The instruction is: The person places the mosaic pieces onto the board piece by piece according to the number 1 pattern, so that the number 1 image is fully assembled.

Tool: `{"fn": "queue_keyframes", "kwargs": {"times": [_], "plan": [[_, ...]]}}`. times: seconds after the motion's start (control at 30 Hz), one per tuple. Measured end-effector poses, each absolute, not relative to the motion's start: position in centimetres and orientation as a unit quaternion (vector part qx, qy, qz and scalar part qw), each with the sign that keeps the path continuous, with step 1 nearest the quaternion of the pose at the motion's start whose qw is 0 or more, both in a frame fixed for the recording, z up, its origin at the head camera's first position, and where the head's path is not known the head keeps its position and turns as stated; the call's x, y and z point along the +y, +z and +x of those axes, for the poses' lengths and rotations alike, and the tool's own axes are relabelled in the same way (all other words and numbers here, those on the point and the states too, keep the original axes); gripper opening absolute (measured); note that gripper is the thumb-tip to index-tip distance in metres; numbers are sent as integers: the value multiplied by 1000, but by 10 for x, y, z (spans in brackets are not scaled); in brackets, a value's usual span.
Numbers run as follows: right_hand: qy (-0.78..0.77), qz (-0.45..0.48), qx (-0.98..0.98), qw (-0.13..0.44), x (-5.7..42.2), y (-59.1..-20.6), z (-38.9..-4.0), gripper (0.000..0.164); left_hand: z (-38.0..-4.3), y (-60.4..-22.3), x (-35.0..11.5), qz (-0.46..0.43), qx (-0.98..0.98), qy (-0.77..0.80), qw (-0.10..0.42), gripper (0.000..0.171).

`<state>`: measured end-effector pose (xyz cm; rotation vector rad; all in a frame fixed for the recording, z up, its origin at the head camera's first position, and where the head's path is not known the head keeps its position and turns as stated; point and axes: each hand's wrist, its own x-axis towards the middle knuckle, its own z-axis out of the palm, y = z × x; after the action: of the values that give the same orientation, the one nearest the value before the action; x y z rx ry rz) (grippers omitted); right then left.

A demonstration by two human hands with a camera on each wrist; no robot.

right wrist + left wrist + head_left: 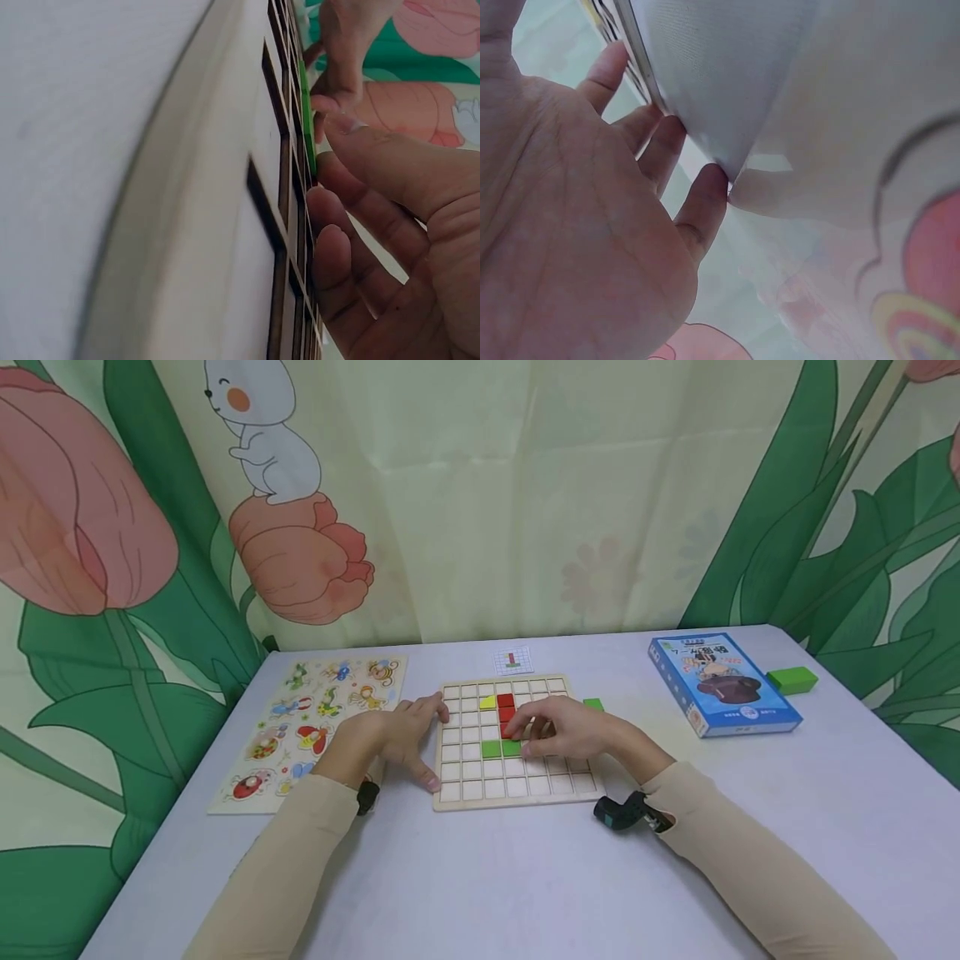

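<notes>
A wooden grid board lies flat on the table. Set in its squares are a yellow tile, a column of red tiles and a row of green tiles. My left hand spreads along the board's left side, its fingers and thumb at the frame. In the left wrist view, straight fingers reach that edge. Over the middle of the board, my right hand has loosely bent fingers at the lower red and green tiles. The right wrist view shows nothing held between thumb and fingers.
A small pattern card lies behind the board. To the left is an insect picture board. On the right are a blue box and a green block. Another green piece shows beyond the right hand.
</notes>
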<state>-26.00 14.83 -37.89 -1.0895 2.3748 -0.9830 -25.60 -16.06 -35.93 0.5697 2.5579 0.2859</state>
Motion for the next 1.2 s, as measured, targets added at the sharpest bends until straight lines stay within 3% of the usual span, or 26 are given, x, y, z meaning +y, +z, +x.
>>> {"fn": "queue_keyframes", "kwargs": {"times": [0.8,1.2], "plan": [[-366,-361,849,117,166,-369,-259,22,-256,-353,-160,194,937,112,267,106],[-361,-338,865,85,192,-368,-261,27,-258,-355,-159,194,937,110,268,107]]}}
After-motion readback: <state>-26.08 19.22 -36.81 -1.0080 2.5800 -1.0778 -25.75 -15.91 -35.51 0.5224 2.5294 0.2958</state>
